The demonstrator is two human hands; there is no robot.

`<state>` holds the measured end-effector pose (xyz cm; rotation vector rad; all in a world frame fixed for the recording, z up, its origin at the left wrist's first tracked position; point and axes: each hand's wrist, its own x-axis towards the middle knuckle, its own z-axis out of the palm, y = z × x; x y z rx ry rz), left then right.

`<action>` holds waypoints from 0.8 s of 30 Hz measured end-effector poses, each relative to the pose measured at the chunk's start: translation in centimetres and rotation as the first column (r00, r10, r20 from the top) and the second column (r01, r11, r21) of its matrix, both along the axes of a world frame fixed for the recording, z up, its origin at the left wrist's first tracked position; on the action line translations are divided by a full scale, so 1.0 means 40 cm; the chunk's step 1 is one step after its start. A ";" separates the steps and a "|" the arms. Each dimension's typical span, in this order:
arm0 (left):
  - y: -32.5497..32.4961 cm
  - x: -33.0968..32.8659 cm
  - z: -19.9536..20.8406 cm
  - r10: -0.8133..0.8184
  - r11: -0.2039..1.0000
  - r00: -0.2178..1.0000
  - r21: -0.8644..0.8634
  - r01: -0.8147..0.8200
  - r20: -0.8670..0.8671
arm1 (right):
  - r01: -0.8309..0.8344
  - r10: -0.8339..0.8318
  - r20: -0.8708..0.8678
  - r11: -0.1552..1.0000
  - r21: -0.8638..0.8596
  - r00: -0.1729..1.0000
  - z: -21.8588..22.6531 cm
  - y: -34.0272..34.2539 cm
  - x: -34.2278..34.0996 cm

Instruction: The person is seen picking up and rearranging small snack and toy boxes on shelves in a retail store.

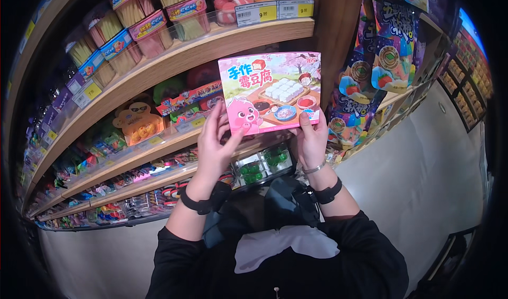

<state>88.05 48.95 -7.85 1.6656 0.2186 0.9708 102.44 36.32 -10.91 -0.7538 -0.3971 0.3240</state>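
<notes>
Two hands, one pink box (275, 90), held up in front of the stocked shelving with its printed face toward the wearer, slightly tilted. Whether its back touches the wooden shelf (211, 49) cannot be told from this view.

Risks (judged): both grips sit low, so the box could tip backward if the thumbs ease off. A sideways swing to the right could knock the hanging pouches (349, 103), close by that edge; lifting could catch the shelf or jostle the lidded jars (231, 5) above. Squeezing harder might dent the box, if it is thin card.

Left hand (216, 135): partly open, fingers slightly spread along the box's left edge, thumb at the lower front; contact pressure unclear. Right hand (311, 138): pinching the lower right corner, thumb flat on the front, remaining fingers mostly hidden behind.
</notes>
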 end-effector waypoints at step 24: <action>0.064 0.196 -0.015 0.522 0.656 0.853 0.643 -0.395 -0.009 | 0.411 -0.263 0.414 0.852 -0.324 0.872 -0.040 0.123 0.211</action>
